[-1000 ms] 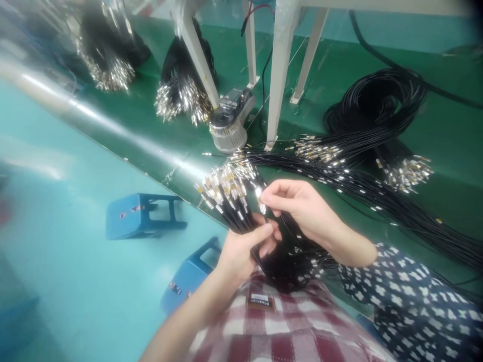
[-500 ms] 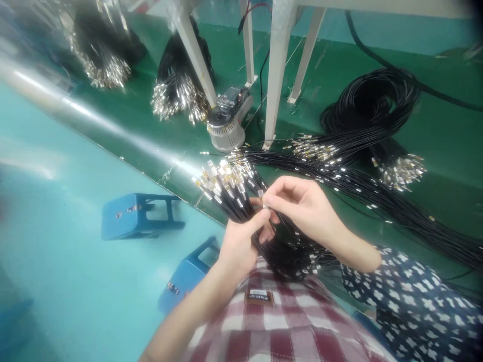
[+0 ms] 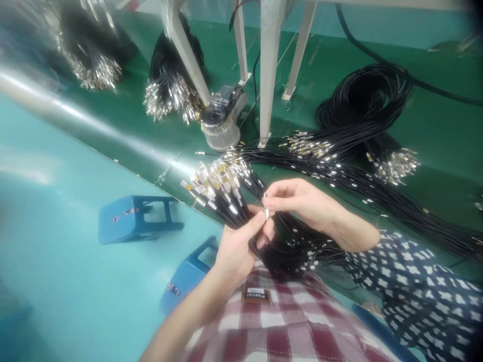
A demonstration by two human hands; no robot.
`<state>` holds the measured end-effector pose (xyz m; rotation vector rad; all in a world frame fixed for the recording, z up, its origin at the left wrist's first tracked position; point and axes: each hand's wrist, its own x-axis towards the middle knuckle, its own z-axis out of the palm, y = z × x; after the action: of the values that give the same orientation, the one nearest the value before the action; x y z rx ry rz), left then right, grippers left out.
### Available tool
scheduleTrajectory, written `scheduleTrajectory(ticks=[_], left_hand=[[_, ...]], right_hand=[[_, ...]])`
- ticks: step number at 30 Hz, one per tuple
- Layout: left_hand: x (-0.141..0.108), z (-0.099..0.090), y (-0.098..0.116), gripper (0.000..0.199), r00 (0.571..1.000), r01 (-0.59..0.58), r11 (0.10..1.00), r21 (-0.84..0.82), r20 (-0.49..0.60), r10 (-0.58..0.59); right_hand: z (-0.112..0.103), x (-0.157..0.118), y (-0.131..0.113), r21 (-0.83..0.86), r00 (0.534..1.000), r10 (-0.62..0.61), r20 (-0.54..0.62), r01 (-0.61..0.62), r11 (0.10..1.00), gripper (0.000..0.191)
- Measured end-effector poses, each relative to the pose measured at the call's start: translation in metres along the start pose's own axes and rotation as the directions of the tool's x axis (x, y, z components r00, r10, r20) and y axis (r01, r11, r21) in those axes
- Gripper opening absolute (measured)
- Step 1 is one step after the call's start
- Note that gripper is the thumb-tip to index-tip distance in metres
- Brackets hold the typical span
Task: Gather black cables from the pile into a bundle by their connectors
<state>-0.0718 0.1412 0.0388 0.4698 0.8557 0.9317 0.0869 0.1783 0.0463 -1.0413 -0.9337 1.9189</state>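
Observation:
My left hand (image 3: pixel 241 241) is wrapped round a thick bundle of black cables (image 3: pixel 232 213). Their metal-tipped ends (image 3: pixel 217 183) fan out past my fingers toward the upper left. Close by, my right hand (image 3: pixel 298 198) pinches one cable end at its tip, just above my left thumb. A small white label (image 3: pixel 267 214) shows between the two hands. The bundle's lower part (image 3: pixel 283 259) bends down against my checked apron (image 3: pixel 287 322). The cable between my fingertips is mostly hidden.
More long black cables (image 3: pixel 377 201) run across the green tabletop (image 3: pixel 294 115) to the right. A coiled bundle (image 3: pixel 328 110) lies behind them. A grey round tape dispenser (image 3: pixel 222 130) stands near the metal legs (image 3: pixel 269 75). Blue stools (image 3: pixel 121 218) are on the floor at left.
My right hand has shifted slightly, and the cable end in its fingertips shows less. A white label now shows by my left thumb. The whole view has moved a little.

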Motion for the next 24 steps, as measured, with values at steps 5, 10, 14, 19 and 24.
scheduleTrajectory(ticks=[5,10,14,19,24], left_hand=[[0.002,-0.006,0.001,0.01,0.998,0.055,0.996,-0.074,0.025,-0.054],[0.004,-0.014,0.001,0.013,0.995,0.097,0.988,-0.118,0.016,-0.096],[0.006,-0.017,0.001,0.014,0.992,0.115,0.985,-0.129,-0.027,-0.12],[0.008,-0.02,0.003,0.017,0.991,0.089,0.991,-0.101,-0.088,-0.098],[0.011,-0.021,0.002,0.017,0.992,0.054,0.995,-0.083,-0.111,-0.063]], right_hand=[[0.001,0.004,-0.004,0.008,0.998,-0.008,0.059,0.007,1.0,0.02],[-0.004,0.012,-0.003,-0.185,0.996,-0.093,0.016,0.095,0.978,0.014],[-0.006,0.004,0.006,-0.336,0.974,-0.183,-0.13,0.131,0.933,0.016],[0.007,-0.022,0.032,-0.477,0.982,-0.136,-0.135,0.056,0.877,0.027],[0.022,-0.036,0.048,-0.589,0.977,-0.122,-0.177,-0.006,0.808,0.024]])
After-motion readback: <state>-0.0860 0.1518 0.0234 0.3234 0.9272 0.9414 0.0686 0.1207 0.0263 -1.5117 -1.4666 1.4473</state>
